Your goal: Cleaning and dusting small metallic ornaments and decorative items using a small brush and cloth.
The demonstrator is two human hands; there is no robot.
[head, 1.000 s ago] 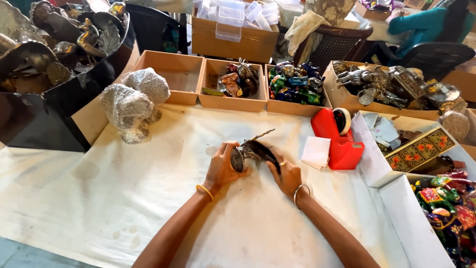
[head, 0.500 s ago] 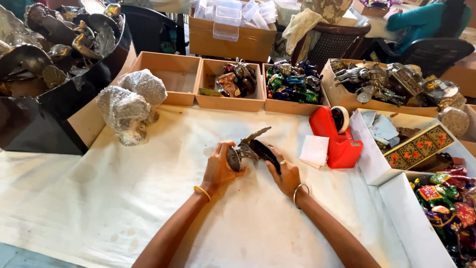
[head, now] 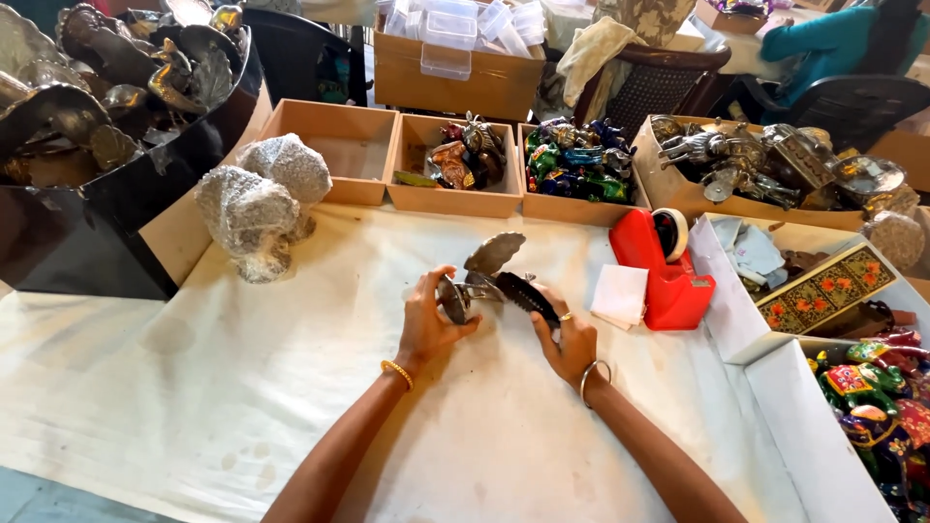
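Both hands are holding one small metal bird figure (head: pixel 492 278) just above the white cloth (head: pixel 242 387) on the table. The left hand (head: pixel 429 320) is curling its fingers around the round front end of the bird, and the thumb is pressing on it. The right hand (head: pixel 570 339) is gripping the dark tail end, with its fingers closed around it. A flat, leaf-shaped wing is sticking up between the two hands.

Near the right hand, a red tape holder (head: pixel 668 266) is sitting on the cloth, and a small white paper pad (head: pixel 620 293) is lying just beside it. Two lumpy shapes wrapped in silver foil (head: pixel 260 201) are standing well off to the left. Behind the hands, open cardboard boxes (head: pixel 455 160) are sitting in a row, some with painted and metal figures inside.
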